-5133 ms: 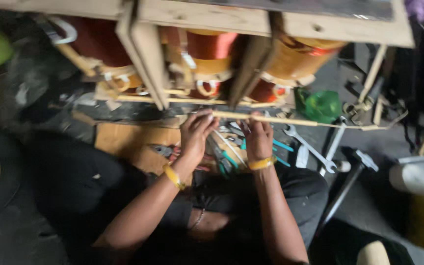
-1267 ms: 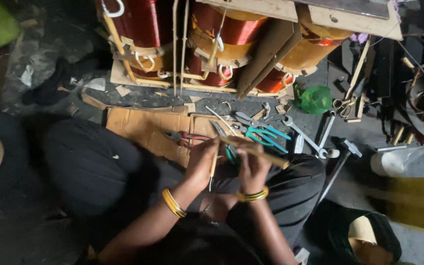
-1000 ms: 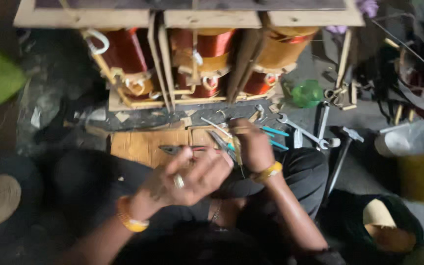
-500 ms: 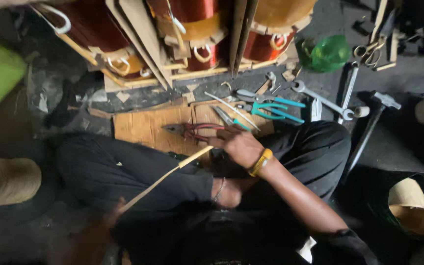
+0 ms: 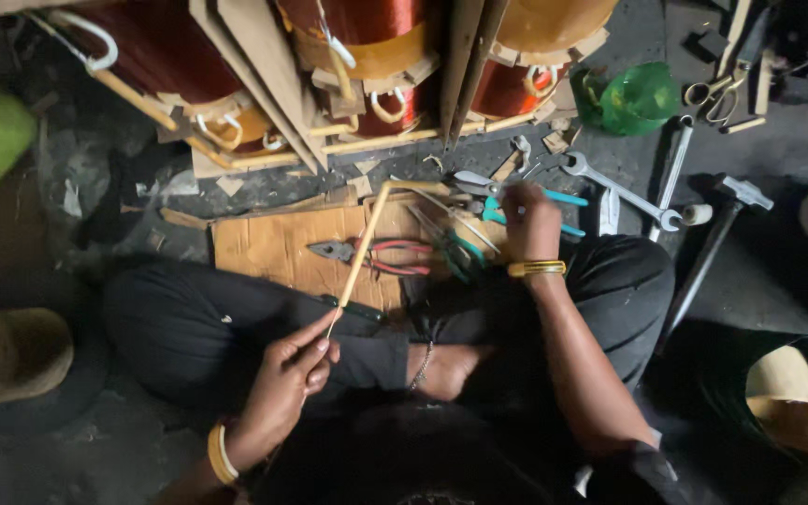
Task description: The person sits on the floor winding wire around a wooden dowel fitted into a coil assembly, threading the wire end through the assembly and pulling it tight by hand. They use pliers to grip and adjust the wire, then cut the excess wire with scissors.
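My left hand (image 5: 284, 379) pinches the near end of a long thin wooden strip (image 5: 357, 252), which slants up over my lap toward the cardboard sheet (image 5: 273, 248). My right hand (image 5: 530, 220) rests among the tools on the floor, on the teal-handled pliers (image 5: 554, 201); whether its fingers grip them I cannot tell. Red-handled pliers (image 5: 381, 257) lie on the cardboard between my hands. I sit cross-legged in black trousers, gold bangles on both wrists.
Copper-wound coils (image 5: 367, 37) with wooden wedges stand ahead. A spanner (image 5: 614, 187), a hammer (image 5: 713, 238), scissors (image 5: 713, 89) and a green plastic vessel (image 5: 638, 93) lie at the right. A tan foot-shaped object (image 5: 7, 355) sits at the left.
My left hand has drawn the wooden strip down toward my lap, away from the coils. My right hand has reached back out to the tools by the teal pliers.
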{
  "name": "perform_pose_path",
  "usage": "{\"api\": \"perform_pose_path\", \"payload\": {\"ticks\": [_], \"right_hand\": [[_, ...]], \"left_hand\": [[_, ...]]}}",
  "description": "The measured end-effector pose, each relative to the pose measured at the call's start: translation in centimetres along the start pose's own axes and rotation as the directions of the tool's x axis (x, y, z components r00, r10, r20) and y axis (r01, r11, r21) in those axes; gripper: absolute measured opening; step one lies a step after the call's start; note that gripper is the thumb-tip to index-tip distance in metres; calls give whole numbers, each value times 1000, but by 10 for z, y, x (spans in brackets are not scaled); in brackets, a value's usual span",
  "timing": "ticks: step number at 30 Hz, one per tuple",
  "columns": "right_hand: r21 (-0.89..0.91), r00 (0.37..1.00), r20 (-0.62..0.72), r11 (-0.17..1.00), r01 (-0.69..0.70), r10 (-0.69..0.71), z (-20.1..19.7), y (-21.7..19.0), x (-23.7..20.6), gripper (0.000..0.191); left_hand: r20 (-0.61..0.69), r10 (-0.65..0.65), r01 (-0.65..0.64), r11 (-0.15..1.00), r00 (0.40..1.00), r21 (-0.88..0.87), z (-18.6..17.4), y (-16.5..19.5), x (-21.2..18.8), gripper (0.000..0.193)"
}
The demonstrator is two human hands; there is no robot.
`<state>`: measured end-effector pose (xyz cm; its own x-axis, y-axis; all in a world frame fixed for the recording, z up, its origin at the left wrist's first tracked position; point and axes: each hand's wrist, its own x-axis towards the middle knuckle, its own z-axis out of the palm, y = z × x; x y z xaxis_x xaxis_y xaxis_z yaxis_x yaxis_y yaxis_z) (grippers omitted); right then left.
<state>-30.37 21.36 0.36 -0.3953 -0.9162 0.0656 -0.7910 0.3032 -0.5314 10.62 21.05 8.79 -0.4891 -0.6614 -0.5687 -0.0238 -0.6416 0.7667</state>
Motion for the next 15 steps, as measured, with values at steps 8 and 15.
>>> {"api": "perform_pose_path", "payload": {"ticks": [8, 15], "right_hand": [[-382, 978, 168, 906, 180, -123, 98, -13, -23, 25], [-348, 990, 110, 929, 124, -91, 92, -11, -27, 26]], "left_hand": [[25, -43, 47, 976, 999, -211, 15, -26, 4, 49], [93, -111, 137, 931, 989, -340, 25, -27, 8, 54]]}}
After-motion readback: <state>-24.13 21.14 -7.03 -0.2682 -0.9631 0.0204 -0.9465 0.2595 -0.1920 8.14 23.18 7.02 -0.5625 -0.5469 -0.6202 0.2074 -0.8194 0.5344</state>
